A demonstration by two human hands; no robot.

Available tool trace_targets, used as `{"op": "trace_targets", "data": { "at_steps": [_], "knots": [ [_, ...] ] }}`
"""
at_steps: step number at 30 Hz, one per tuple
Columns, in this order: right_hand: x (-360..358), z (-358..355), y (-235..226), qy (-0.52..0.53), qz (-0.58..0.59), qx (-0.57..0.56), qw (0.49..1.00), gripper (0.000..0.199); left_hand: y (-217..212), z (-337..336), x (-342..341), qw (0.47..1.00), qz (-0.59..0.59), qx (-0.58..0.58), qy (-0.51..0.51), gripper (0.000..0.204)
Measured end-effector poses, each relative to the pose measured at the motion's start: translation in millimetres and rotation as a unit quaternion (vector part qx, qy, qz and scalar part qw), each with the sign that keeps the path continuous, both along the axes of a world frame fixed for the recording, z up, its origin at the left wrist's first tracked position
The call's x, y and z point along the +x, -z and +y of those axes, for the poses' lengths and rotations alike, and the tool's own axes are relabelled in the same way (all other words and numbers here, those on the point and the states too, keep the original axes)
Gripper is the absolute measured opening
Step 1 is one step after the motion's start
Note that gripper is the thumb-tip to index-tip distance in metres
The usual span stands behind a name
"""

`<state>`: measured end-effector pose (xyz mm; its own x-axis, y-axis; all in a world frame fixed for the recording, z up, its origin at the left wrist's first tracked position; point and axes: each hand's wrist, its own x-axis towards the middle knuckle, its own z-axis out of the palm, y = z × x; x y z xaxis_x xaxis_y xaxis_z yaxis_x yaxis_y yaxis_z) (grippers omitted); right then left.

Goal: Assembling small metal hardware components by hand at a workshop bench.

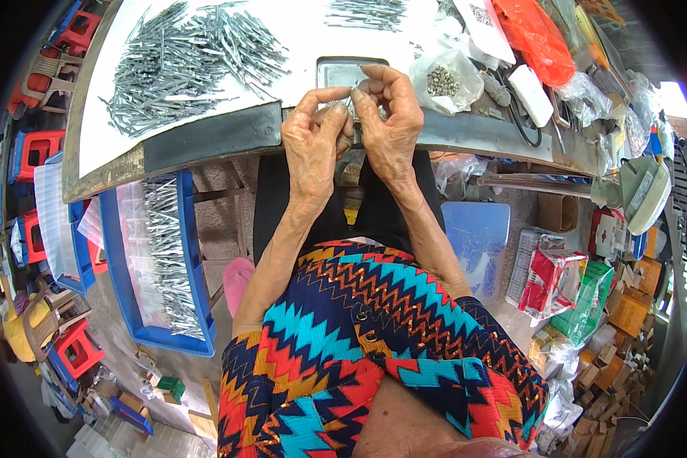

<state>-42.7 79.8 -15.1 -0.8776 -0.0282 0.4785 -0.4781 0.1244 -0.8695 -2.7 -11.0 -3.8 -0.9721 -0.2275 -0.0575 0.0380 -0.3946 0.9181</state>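
Note:
Both hands meet at the front edge of the table, fingertips close together around a thin metal piece (353, 93). My left hand (313, 128) pinches it between thumb and fingers. My right hand (389, 107) is closed on the same piece from the other side. Its exact kind is too small to make out. Just behind the fingers lies a shallow metal tray (332, 70), partly hidden by my hands. To the left spreads a big heap of slim grey metal strips (175, 65). A smaller row of such strips (366, 14) lies at the far side.
Right of my hands sits a clear plastic bag of small metal parts (443, 81). Beyond it are a red plastic bag (538, 42) and a white box (530, 95). A blue crate (198, 294) with more strips stands low at the left. A blue stool top (475, 248) is at right.

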Motion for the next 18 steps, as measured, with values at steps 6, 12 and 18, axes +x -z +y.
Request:
{"op": "trace_targets", "data": {
  "at_steps": [6,12,18],
  "knots": [
    [6.7,-2.0,-10.0,-0.020,-0.086,-0.086,0.992,0.022,-0.1,1.9,1.3,1.000,0.010,0.003,0.015,0.017],
    [5.3,-6.3,-1.7,0.032,-0.082,-0.087,0.992,0.020,-4.1,7.4,4.9,0.999,0.005,0.022,0.022,0.017],
    [1.8,-8.2,-3.2,0.080,-0.015,0.017,0.997,0.014,-6.3,7.0,4.3,0.999,-0.009,0.033,0.015,0.016]
  ]
}}
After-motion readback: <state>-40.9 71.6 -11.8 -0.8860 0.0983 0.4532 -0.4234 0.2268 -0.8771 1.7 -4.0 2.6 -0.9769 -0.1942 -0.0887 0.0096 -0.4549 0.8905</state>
